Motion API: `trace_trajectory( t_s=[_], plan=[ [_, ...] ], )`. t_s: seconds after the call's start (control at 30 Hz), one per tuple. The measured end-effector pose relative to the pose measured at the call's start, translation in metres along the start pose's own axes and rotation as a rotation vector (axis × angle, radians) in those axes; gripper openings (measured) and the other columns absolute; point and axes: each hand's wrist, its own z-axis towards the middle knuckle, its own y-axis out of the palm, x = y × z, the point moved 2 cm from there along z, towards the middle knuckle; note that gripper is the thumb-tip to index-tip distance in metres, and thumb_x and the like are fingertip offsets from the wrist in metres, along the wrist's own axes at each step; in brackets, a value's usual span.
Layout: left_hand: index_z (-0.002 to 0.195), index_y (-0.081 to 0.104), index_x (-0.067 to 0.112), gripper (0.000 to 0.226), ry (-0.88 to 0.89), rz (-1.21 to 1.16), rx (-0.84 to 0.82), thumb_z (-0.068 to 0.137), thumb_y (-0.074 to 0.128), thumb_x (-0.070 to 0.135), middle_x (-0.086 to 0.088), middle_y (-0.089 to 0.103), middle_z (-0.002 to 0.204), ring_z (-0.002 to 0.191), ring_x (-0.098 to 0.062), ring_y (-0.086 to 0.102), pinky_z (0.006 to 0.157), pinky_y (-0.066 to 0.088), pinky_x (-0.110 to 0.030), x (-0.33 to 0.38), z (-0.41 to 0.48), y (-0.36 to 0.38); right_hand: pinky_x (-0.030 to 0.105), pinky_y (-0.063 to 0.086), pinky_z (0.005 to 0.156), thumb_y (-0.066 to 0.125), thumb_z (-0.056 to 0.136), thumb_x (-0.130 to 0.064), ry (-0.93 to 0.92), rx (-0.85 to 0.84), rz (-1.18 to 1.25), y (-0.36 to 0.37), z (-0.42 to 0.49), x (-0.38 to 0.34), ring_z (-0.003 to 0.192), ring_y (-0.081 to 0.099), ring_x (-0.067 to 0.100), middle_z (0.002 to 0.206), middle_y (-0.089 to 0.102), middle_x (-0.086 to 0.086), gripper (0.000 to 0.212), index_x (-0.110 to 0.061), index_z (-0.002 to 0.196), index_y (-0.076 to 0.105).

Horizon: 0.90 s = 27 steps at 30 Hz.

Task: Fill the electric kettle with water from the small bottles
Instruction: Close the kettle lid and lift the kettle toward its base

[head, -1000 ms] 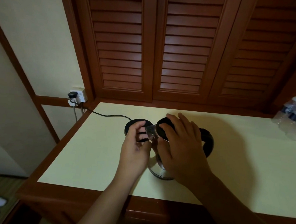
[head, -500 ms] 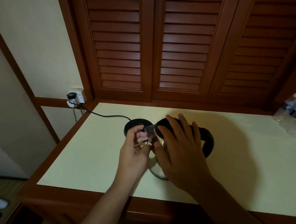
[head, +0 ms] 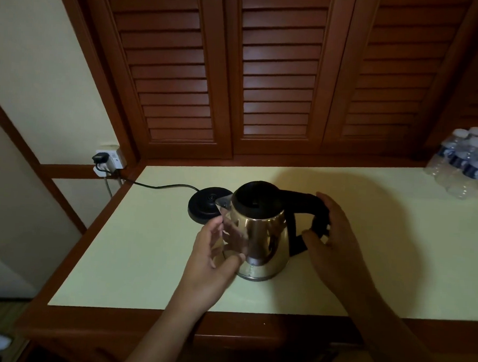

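Both hands flank the kettle (head: 259,237): right hand (head: 337,241) loosely curled at its handle, left hand (head: 214,251) open beside the spout-side wall; bottles (head: 466,162) lie far right.

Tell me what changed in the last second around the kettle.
The right hand left the kettle's lid and moved right to curl around the handle. The left hand slid down from the spout to the kettle body. Kettle, base and bottles stayed put.

kettle (head: 259,237): I see shiny steel, black lid and handle
counter (head: 134,258): pale yellow, reddish-brown wood edge
shutters (head: 276,72): reddish-brown slats
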Motion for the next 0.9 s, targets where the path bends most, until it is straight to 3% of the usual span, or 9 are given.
trace_trajectory(
  t_s=[0.07,0.17,0.23,0.3,0.4,0.5,0.6,0.73,0.9],
  plan=[
    [0.147,0.041,0.045,0.069,0.018,0.043,-0.019,0.094,0.076,0.017,0.021,0.065,0.130,0.119,0.014,0.059,0.088,0.049,-0.002,-0.002,-0.001,0.003,0.020,0.037,0.097,0.057,0.096,-0.004,0.020,-0.002,0.034,-0.001,0.003,0.003,0.121,0.045,0.003,0.136,0.043,-0.016,0.066,-0.032,0.152,0.036],
    [0.144,0.036,0.052,0.075,0.023,0.109,-0.055,0.091,0.082,0.026,0.028,0.065,0.123,0.119,0.016,0.055,0.092,0.049,-0.008,-0.003,0.000,0.008,0.019,0.045,0.083,0.056,0.096,-0.006,0.069,0.003,0.121,0.000,0.009,0.007,0.105,0.056,0.003,0.121,0.058,-0.014,0.054,-0.035,0.141,0.046],
    [0.157,0.023,0.049,0.096,-0.017,0.103,-0.096,0.085,0.087,0.037,0.029,0.059,0.139,0.132,0.013,0.050,0.105,0.046,-0.015,-0.006,0.002,0.014,0.018,0.043,0.072,0.057,0.098,-0.011,0.139,-0.002,0.179,0.003,0.015,0.012,0.098,0.058,0.000,0.109,0.062,-0.014,0.039,-0.032,0.130,0.053],
    [0.158,0.014,0.056,0.112,-0.042,0.080,-0.097,0.078,0.091,0.044,0.015,0.054,0.153,0.145,-0.004,0.046,0.118,0.043,-0.032,-0.013,0.005,0.019,0.025,0.045,0.072,0.059,0.095,-0.012,0.198,-0.024,0.217,0.006,0.021,0.021,0.096,0.063,0.012,0.101,0.064,-0.005,0.025,-0.025,0.116,0.059],
    [0.156,0.009,0.059,0.125,-0.064,0.075,-0.047,0.066,0.096,0.052,0.006,0.049,0.159,0.150,-0.013,0.041,0.123,0.041,-0.042,-0.016,0.008,0.029,0.030,0.052,0.073,0.063,0.086,-0.004,0.206,-0.079,0.288,0.008,0.030,0.032,0.083,0.063,0.016,0.083,0.063,-0.003,0.018,-0.018,0.096,0.063],
    [0.156,0.008,0.058,0.133,-0.068,0.061,-0.003,0.060,0.099,0.051,0.012,0.054,0.152,0.142,-0.008,0.051,0.117,0.047,-0.032,-0.019,0.012,0.037,0.023,0.048,0.057,0.059,0.081,0.007,0.208,-0.126,0.408,0.010,0.038,0.038,0.063,0.055,0.013,0.065,0.054,-0.001,0.023,-0.015,0.074,0.060],
    [0.155,0.009,0.058,0.133,-0.071,0.062,0.036,0.061,0.101,0.040,0.009,0.063,0.142,0.132,-0.003,0.059,0.109,0.049,-0.022,-0.017,0.012,0.043,0.025,0.045,0.054,0.056,0.077,0.011,0.226,-0.133,0.519,0.017,0.044,0.043,0.058,0.051,0.015,0.061,0.049,0.004,0.027,-0.012,0.063,0.053],
    [0.150,0.018,0.057,0.123,-0.056,0.058,0.071,0.065,0.101,0.030,0.006,0.063,0.141,0.128,0.000,0.060,0.094,0.052,-0.010,-0.014,0.010,0.045,0.023,0.042,0.050,0.055,0.070,0.011,0.183,-0.169,0.647,0.021,0.046,0.043,0.051,0.045,0.012,0.055,0.042,-0.002,0.039,-0.022,0.050,0.049],
    [0.148,0.023,0.058,0.118,-0.033,0.072,0.110,0.064,0.102,0.032,0.022,0.057,0.140,0.128,0.003,0.058,0.097,0.056,-0.017,-0.006,0.008,0.045,0.038,0.028,0.063,0.053,0.048,0.003,0.245,-0.166,0.721,0.027,0.053,0.050,0.065,0.029,0.027,0.059,0.032,0.002,0.028,-0.019,0.052,0.036]
  ],
)
